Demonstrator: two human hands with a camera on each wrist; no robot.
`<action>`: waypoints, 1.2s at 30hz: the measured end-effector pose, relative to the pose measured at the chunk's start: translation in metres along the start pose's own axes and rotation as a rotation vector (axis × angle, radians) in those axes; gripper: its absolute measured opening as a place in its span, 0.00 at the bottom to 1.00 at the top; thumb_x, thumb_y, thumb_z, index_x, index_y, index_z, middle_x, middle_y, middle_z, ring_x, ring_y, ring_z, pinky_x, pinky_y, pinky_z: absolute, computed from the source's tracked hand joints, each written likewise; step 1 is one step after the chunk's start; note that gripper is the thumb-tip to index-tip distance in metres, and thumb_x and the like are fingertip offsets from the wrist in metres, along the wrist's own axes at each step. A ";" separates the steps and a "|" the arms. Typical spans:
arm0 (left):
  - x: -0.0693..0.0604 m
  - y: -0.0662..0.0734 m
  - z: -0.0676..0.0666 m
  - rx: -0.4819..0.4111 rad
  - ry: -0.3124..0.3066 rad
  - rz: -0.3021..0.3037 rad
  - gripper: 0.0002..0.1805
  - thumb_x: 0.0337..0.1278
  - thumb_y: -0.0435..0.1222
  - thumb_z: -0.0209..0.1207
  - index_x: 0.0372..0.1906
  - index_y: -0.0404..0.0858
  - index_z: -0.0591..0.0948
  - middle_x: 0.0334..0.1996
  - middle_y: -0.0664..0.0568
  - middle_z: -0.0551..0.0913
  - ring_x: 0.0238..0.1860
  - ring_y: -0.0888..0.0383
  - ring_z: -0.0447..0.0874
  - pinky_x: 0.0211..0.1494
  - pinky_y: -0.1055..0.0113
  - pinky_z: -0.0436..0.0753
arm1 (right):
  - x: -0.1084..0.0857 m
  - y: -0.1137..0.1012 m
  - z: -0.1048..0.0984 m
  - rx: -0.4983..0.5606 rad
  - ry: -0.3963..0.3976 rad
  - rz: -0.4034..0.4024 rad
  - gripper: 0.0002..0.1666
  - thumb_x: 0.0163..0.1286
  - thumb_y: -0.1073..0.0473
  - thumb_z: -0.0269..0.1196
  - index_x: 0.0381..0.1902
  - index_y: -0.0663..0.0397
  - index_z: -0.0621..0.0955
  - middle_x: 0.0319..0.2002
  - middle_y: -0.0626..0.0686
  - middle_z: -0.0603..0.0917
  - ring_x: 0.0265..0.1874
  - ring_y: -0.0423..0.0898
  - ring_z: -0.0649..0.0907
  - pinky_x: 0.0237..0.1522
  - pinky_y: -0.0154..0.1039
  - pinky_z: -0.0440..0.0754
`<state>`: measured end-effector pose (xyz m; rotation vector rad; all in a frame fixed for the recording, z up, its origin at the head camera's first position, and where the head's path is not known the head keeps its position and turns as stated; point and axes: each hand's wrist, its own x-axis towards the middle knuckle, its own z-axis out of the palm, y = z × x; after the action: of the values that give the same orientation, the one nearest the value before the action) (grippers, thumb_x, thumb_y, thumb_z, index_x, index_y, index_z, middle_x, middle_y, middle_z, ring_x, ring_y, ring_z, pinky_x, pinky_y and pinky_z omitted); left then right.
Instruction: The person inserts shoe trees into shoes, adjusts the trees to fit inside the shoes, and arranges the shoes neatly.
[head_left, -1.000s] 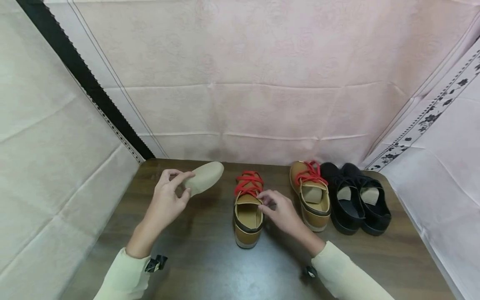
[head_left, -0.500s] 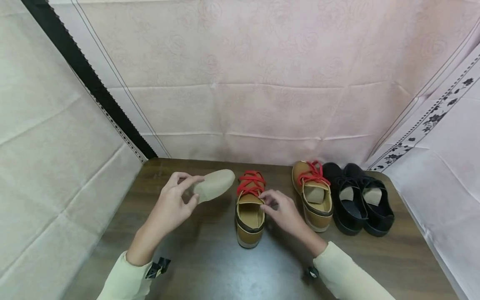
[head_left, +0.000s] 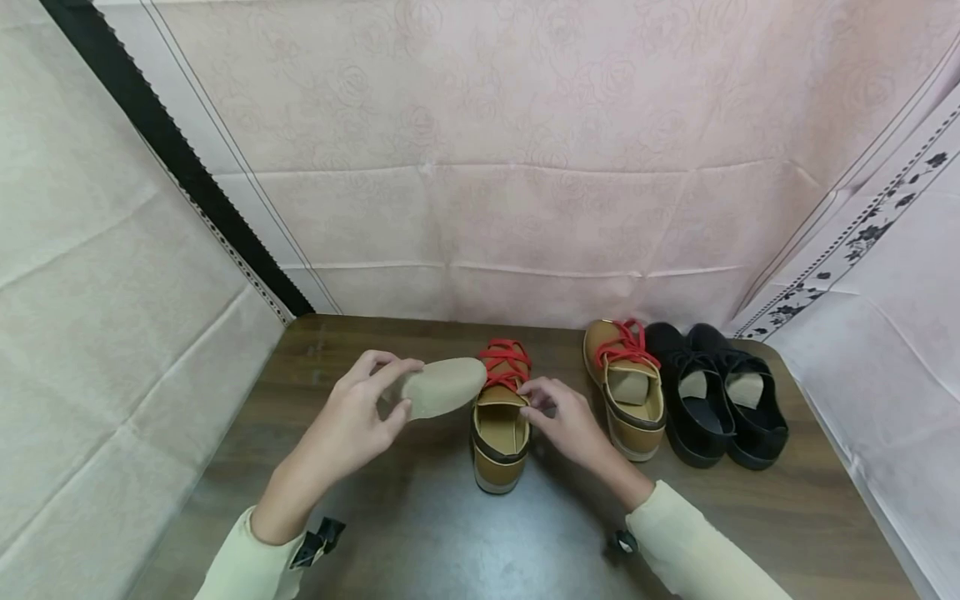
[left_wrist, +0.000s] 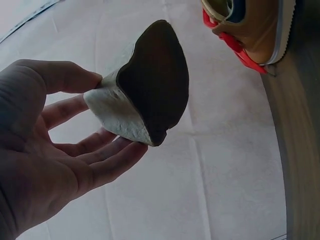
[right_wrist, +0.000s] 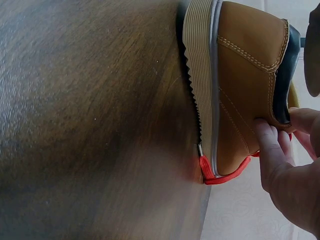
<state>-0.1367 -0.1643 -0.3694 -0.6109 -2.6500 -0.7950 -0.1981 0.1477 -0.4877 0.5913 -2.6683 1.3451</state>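
In the head view my left hand (head_left: 360, 421) pinches a pale, rounded shoe insert (head_left: 446, 387) between thumb and fingers, holding it up at the left of a tan shoe (head_left: 501, 450). The left wrist view shows the insert (left_wrist: 117, 110) from its dark, hollow-looking side, with bare space between palm and insert. My right hand (head_left: 562, 421) pinches the right edge of the shoe's opening, near the red laces (head_left: 504, 362). From the right wrist view, thumb and fingers sit on either side of that edge of the shoe (right_wrist: 240, 85). The shoe stands upright, toe away from me.
To the right stands a second tan shoe (head_left: 626, 392) with a pale insert inside. Beside it are two black shoes (head_left: 690, 400), (head_left: 750, 400), also with pale inserts. A pale cloth (head_left: 487, 167) hangs behind the wooden table (head_left: 420, 533).
My left hand has moved right with the insert, whose tip now reaches the tan shoe's laces in the head view. The right hand keeps its hold on the shoe.
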 end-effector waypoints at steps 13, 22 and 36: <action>-0.001 0.012 -0.002 -0.051 -0.065 0.066 0.25 0.58 0.31 0.68 0.62 0.45 0.82 0.52 0.51 0.81 0.34 0.57 0.78 0.32 0.70 0.76 | 0.000 0.000 0.000 0.000 -0.008 0.008 0.13 0.67 0.62 0.72 0.48 0.45 0.85 0.34 0.45 0.82 0.38 0.40 0.83 0.47 0.42 0.86; 0.001 0.019 -0.001 -0.050 -0.100 0.101 0.23 0.60 0.32 0.67 0.61 0.43 0.83 0.54 0.52 0.82 0.38 0.59 0.79 0.34 0.71 0.77 | 0.001 0.001 0.000 0.003 0.007 -0.011 0.14 0.66 0.63 0.73 0.48 0.45 0.85 0.34 0.45 0.82 0.37 0.40 0.83 0.46 0.42 0.86; 0.005 0.023 0.011 -0.070 -0.179 0.095 0.25 0.59 0.31 0.69 0.62 0.40 0.83 0.53 0.48 0.82 0.38 0.58 0.79 0.29 0.73 0.76 | 0.001 0.000 0.000 0.000 0.015 -0.015 0.15 0.65 0.64 0.73 0.47 0.45 0.85 0.33 0.45 0.82 0.37 0.40 0.83 0.45 0.42 0.86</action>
<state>-0.1318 -0.1391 -0.3661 -0.8574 -2.7371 -0.8447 -0.1990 0.1473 -0.4881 0.5975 -2.6471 1.3411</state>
